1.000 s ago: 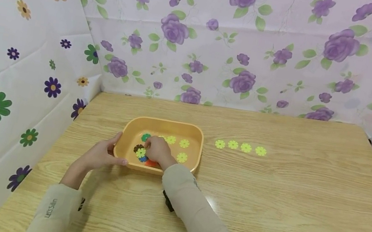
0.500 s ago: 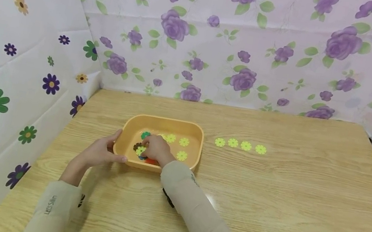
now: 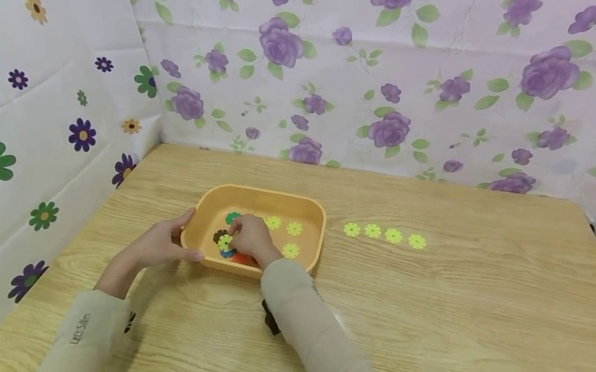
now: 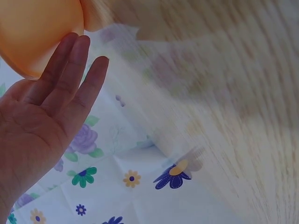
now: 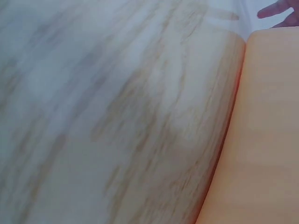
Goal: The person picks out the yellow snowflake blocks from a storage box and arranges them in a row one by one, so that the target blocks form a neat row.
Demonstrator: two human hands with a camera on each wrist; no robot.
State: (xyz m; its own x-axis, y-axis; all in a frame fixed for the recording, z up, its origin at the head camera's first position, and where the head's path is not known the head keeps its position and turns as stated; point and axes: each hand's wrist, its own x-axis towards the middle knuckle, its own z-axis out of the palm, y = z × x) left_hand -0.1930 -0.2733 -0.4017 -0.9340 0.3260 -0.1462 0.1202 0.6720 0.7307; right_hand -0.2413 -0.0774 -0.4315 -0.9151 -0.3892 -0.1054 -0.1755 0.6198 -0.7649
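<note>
Where rose-printed cloth meets its far edge, a wood-grain tabletop bears an orange plastic tray, probably light and stiff, best steadied by its rim. Pale sleeves cover both arms. The left hand touches the tray's near-left corner, thumb along the rim, other fingers fairly straight against the outer wall. The right hand reaches inside, fingers bent down; whether they pinch anything I cannot tell. Near them lie a yellow flower-shaped disc, a brown disc and a green disc; four yellow discs line the tabletop rightward. Discs look thin, light, likely slippery lying flat: pinch the notched edges. Smallest, lettering on the left sleeve reads "Let's", then an unclear word.
</note>
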